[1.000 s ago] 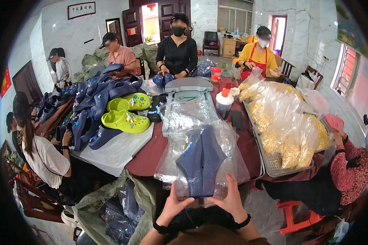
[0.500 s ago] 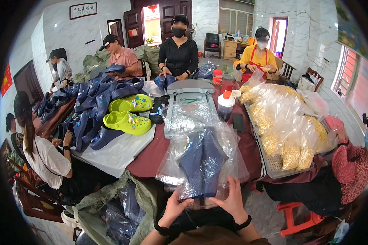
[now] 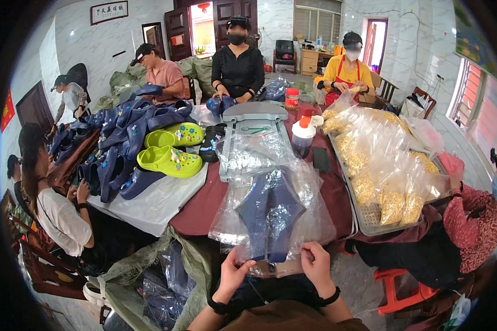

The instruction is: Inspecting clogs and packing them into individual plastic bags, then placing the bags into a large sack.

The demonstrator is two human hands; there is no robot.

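Right at the table's near edge, a clear plastic bag (image 3: 221,223) lay around a pair of navy clogs (image 3: 259,215), which were set side by side and showed through the glossy film. The person's left hand (image 3: 237,270) pinched the bag's near left edge between thumb and fingers, and the right hand (image 3: 317,267) had its thumb and forefinger closed on the near right edge, its other fingers curled in. Just beyond the clogs, more clear film was spread over a grey panel (image 3: 284,140), on which green-handled scissors (image 3: 255,131) rested. Lime-green clogs (image 3: 171,163) with charms stood on a white sheet (image 3: 174,201) to the left, beside a heap of navy shoes (image 3: 119,168), and black sandals (image 3: 210,146) sat between them and the panel. To the right of the panel were a bottle of dark liquid (image 3: 302,146) and a red-lidded jar (image 3: 291,99), with a flat dark object (image 3: 321,159) nearer the metal tray (image 3: 370,225). That tray carried bags of yellow pieces (image 3: 391,207). A maroon cloth (image 3: 196,212) covered the table. Below it on the left, an open green sack (image 3: 130,276) held wrapped navy items (image 3: 176,270). Co-workers were around the table, one in a yellow top (image 3: 337,69).
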